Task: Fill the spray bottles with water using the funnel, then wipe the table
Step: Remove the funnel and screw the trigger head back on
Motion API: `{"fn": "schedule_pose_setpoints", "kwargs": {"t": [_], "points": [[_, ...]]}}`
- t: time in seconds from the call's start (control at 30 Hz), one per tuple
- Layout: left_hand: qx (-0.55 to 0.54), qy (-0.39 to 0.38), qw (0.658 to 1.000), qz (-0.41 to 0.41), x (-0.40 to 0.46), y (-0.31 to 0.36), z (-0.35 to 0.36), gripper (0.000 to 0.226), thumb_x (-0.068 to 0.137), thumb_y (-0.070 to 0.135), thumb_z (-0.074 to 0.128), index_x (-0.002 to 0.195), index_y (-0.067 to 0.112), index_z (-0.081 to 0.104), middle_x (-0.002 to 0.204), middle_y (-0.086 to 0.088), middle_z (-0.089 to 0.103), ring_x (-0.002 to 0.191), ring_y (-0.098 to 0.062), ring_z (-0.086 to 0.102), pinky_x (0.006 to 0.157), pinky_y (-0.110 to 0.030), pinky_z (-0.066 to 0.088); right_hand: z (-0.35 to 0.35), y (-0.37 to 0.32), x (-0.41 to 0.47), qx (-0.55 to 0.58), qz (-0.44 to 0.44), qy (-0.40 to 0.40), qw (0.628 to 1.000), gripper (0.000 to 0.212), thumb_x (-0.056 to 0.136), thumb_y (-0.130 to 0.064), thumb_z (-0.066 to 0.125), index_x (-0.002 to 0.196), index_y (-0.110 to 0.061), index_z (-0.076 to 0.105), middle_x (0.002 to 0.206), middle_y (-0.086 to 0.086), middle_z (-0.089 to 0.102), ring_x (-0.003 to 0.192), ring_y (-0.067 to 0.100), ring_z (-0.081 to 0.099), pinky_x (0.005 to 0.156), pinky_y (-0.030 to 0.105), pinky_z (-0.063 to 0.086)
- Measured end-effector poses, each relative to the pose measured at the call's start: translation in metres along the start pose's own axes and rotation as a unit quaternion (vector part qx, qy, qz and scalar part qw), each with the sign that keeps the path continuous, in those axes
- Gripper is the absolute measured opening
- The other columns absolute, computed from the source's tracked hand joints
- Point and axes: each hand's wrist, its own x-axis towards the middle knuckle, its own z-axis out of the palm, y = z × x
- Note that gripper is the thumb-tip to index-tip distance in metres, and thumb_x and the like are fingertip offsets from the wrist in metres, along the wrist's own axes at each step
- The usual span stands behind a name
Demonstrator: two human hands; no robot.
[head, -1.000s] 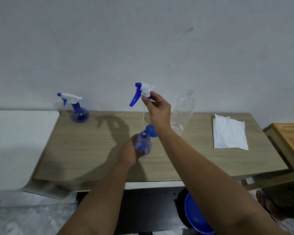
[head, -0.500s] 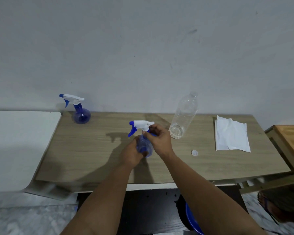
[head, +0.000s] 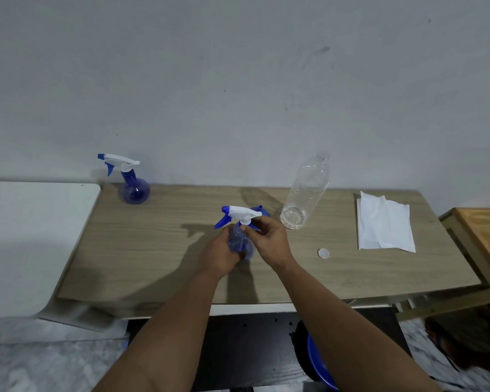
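Head view, one entry per item.

Near spray bottle (head: pixel 239 244): stands mid-table, toward the front edge. Your left hand (head: pixel 218 254) wraps its blue body. Your right hand (head: pixel 269 240) pinches the collar under the white trigger head (head: pixel 242 213), which sits on the neck with its nozzle pointing left. By the look of it you are screwing the head on; how far it is threaded cannot be told.

Far spray bottle (head: pixel 133 188): back-left corner of the table (head: pixel 153 250), head fitted, well apart from your hands.

Funnel (head: pixel 262 210): blue, only a sliver shows just behind the trigger head.

Clear plastic bottle (head: pixel 306 193): upright, uncapped, apparently empty, just right of your right hand. Its small white cap (head: pixel 323 253) lies loose on the table nearer the front.

White cloth (head: pixel 384 222): folded, right end of the table, untouched.

Blue basin (head: pixel 317 366): on the floor below, partly seen.

Hazards: a head turned on crooked may cross-thread and leak once you spray. Squeezing the soft body with your left hand could push water up past a loose collar. Your right elbow swinging outward could topple the light clear bottle or flick the cap off the table.
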Motion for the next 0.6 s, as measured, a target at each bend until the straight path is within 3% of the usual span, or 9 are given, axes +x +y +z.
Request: {"fn": "schedule_pose_setpoints", "kwargs": {"t": [0.17, 0.27, 0.33, 0.47, 0.53, 0.6], "points": [[0.019, -0.001, 1.0, -0.006, 0.0, 0.003, -0.001, 0.062, 0.074, 0.027, 0.085, 0.125, 0.036, 0.05, 0.112, 0.016, 0.065, 0.104, -0.01, 0.064, 0.087, -0.031, 0.051, -0.003, 0.002, 0.0, 0.019, 0.02, -0.006, 1.0, 0.033, 0.09, -0.004, 0.079, 0.123, -0.007, 0.073, 0.111, 0.004, 0.08, 0.108, 0.02, 0.076, 0.098, 0.039, 0.06], [0.018, 0.007, 1.0, 0.001, -0.001, 0.005, -0.002, 0.053, 0.08, 0.023, 0.079, 0.125, 0.033, 0.052, 0.107, 0.015, 0.065, 0.098, -0.01, 0.064, 0.075, -0.025, 0.045, 0.0, 0.003, 0.003, 0.017, 0.024, 0.01, 1.0, 0.027, 0.084, -0.005, 0.084, 0.108, -0.008, 0.073, 0.097, 0.009, 0.079, 0.094, 0.019, 0.076, 0.09, 0.044, 0.061], [0.026, 0.017, 1.0, -0.003, -0.002, 0.008, -0.003, 0.054, 0.081, 0.017, 0.075, 0.129, 0.029, 0.053, 0.103, 0.013, 0.063, 0.093, -0.012, 0.062, 0.076, -0.027, 0.043, 0.002, 0.003, 0.004, 0.007, 0.029, 0.029, 0.999, 0.031, 0.078, -0.01, 0.091, 0.102, -0.01, 0.071, 0.093, 0.01, 0.076, 0.086, 0.019, 0.073, 0.085, 0.044, 0.061], [0.04, 0.021, 0.999, -0.004, -0.002, 0.004, -0.002, 0.055, 0.083, 0.017, 0.074, 0.132, 0.03, 0.052, 0.105, 0.013, 0.064, 0.092, -0.011, 0.061, 0.076, -0.027, 0.043, 0.007, 0.005, 0.002, 0.008, 0.022, 0.02, 1.0, 0.047, 0.081, -0.012, 0.087, 0.124, -0.015, 0.07, 0.105, 0.005, 0.076, 0.099, 0.029, 0.075, 0.092, 0.047, 0.061], [0.043, 0.021, 0.999, -0.006, -0.001, 0.004, -0.002, 0.054, 0.084, 0.018, 0.072, 0.132, 0.032, 0.052, 0.106, 0.014, 0.064, 0.094, -0.012, 0.063, 0.076, -0.027, 0.045, 0.007, 0.009, 0.002, -0.015, 0.005, 0.012, 1.0, 0.03, 0.084, -0.011, 0.085, 0.111, -0.013, 0.074, 0.098, 0.008, 0.076, 0.094, 0.033, 0.073, 0.09, 0.054, 0.059], [0.049, 0.026, 0.998, -0.01, 0.0, 0.003, -0.001, 0.047, 0.085, 0.02, 0.072, 0.128, 0.031, 0.055, 0.102, 0.014, 0.064, 0.094, -0.015, 0.065, 0.077, -0.029, 0.047, 0.01, 0.009, 0.002, -0.015, 0.013, 0.036, 0.999, 0.029, 0.08, -0.014, 0.09, 0.101, -0.014, 0.07, 0.096, 0.007, 0.075, 0.093, 0.03, 0.072, 0.09, 0.05, 0.059]]}}
